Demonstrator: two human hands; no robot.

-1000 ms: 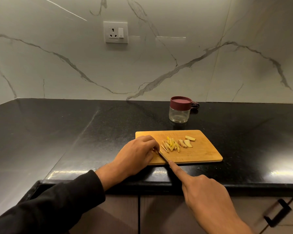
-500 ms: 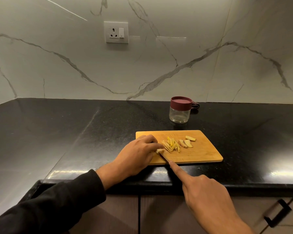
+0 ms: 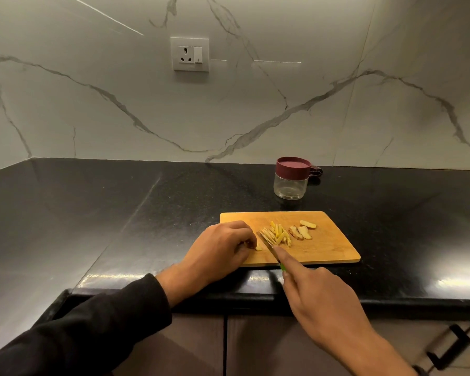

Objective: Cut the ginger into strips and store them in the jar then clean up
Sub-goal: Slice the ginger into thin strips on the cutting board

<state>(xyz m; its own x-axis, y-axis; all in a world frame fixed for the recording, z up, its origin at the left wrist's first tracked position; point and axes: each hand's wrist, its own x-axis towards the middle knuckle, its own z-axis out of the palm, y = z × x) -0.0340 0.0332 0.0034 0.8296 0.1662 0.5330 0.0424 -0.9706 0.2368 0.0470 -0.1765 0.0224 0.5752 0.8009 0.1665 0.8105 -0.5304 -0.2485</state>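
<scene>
- The knife [image 3: 267, 244] lies with its long axis on a diagonal: tip up and to the left on the board, handle down and to the right, running into the right hand [image 3: 320, 297].
- The right hand grips the handle, of which only a sliver of green shows, with the forefinger laid straight along the back of the blade.
- The left hand [image 3: 220, 252] rests on the near left corner of the cutting board [image 3: 334, 248], fingers curled, pinching a small ginger piece [image 3: 258, 248] just left of the blade.
- The cut ginger strips [image 3: 278, 234] lie in a loose bunch just right of the blade, mostly pointing away from the person.
- Three uncut ginger slices [image 3: 301, 232] sit to the right of the strips.
- The board lies flat on the black table [image 3: 120, 213], near its front edge.
- The glass jar [image 3: 291, 183] stands upright behind the board, apart from it, with its maroon lid [image 3: 293, 166] on; nothing shows inside.
- A small dark thing just behind the jar is too hidden to tell.
</scene>
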